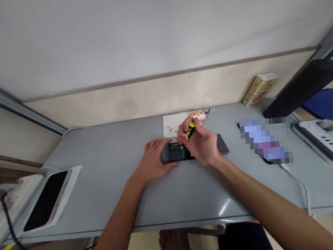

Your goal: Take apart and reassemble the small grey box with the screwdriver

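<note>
An opened dark device with a green circuit board (174, 146) lies flat in the middle of the grey table. My left hand (154, 157) grips its left end, thumb along the near edge and fingers over the far edge. In my right hand (199, 141) is a black and yellow screwdriver (191, 128), its handle wrapped by my fingers above the board. The screwdriver's tip is hidden behind the hand. Under my right wrist a dark grey flat box or cover (223, 145) sticks out. Just behind the device is a white sheet (170, 124) with several tiny dark screws on it.
An orange and white animal-shaped item (198, 115) sits by the sheet. To the right are a blurred-out phone (262, 141) with a cable, a power strip (324, 141), a small carton (259, 89) and a black upright object (304, 88). At left lies another phone (47, 199).
</note>
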The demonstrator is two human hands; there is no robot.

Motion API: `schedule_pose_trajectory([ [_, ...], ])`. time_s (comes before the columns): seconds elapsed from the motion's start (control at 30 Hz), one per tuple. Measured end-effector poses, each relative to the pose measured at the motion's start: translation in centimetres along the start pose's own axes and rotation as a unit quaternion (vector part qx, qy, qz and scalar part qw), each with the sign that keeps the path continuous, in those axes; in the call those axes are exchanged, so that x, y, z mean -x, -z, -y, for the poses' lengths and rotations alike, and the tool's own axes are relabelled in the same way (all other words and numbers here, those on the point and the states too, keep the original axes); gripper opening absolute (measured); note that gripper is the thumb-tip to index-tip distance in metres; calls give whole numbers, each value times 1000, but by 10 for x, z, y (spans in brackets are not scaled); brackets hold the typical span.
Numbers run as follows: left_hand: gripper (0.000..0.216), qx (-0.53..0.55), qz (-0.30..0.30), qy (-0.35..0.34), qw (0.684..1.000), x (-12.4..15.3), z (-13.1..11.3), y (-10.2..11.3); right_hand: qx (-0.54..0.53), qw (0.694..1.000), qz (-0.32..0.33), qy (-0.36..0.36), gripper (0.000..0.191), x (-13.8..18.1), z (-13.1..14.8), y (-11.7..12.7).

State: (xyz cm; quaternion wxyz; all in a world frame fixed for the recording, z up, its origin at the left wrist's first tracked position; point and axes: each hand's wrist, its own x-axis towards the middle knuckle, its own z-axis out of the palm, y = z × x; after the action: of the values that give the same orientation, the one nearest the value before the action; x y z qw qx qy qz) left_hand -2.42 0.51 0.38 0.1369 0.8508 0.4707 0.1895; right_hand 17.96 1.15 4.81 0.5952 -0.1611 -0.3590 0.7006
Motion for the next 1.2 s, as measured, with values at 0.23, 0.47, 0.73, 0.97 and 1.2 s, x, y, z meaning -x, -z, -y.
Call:
schedule_pose_trajectory([
  [0.23,67,-16,-11,-22,1000,1,1,0,-31,999,2,-18,35,1,-6,-3],
  [0.47,24,-6,-85,-49,995,-1,-5,-7,-56,996,-65,29,35,-6,13,7],
  [0.73,9,85,-114,-37,989,-6,-4,-6,-73,994,-78,37,30,-13,21,22],
  [0.97,15,-51,-99,-79,991,-76,-25,1,1,986,-124,113,30,-18,47,35],
  [1.2,18,-46,-38,-66,996,-145,-6,-28,0,995,-87,57,24,-18,54,47],
])
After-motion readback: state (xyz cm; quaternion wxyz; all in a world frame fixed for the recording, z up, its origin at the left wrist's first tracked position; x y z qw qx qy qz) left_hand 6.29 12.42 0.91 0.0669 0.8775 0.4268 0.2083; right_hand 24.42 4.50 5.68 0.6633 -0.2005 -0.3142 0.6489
